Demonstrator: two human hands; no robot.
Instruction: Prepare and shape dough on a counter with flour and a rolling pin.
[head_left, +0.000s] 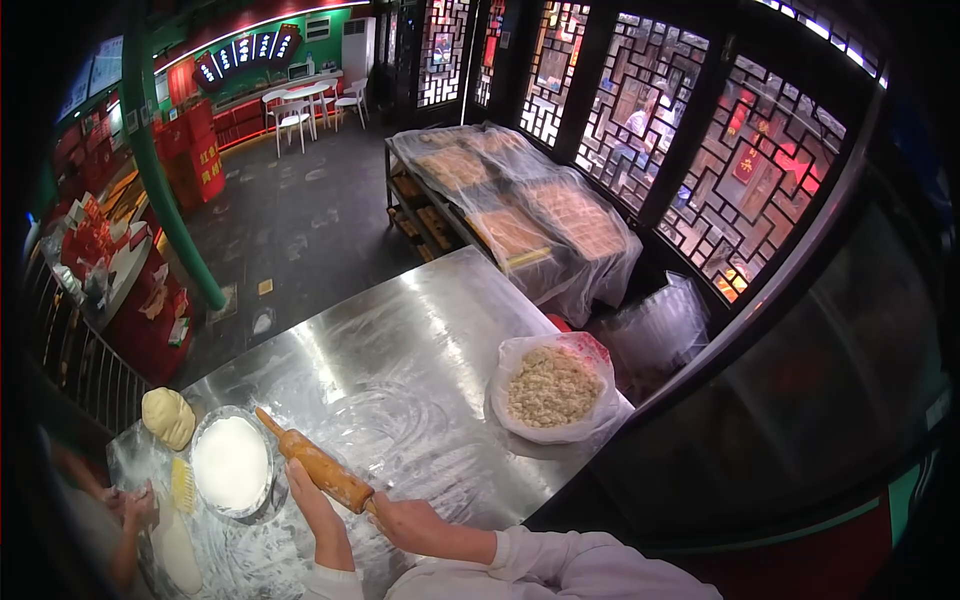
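A wooden rolling pin (326, 471) lies slantwise above the floured steel table (375, 330). My right hand (412, 525) is closed around its near handle. The palm and fingers of my left hand (316, 506) rest against the barrel's side; whether they grip it is unclear. Left of the pin stands a bowl of white flour (232, 463), with a yellow-bristled brush (182, 485) beside it. A lump of dough (167, 418) sits behind the brush, and a long flat strip of dough (177, 551) lies in front. At the table's right corner is a plastic-lined container of crumbly filling (555, 386).
A co-worker's hands (133, 504) are at the left table edge. Beyond the table, a rack (427, 217) carries trays under plastic film. A green post (169, 195) rises at the left, and a dark panel (787, 390) borders the right side.
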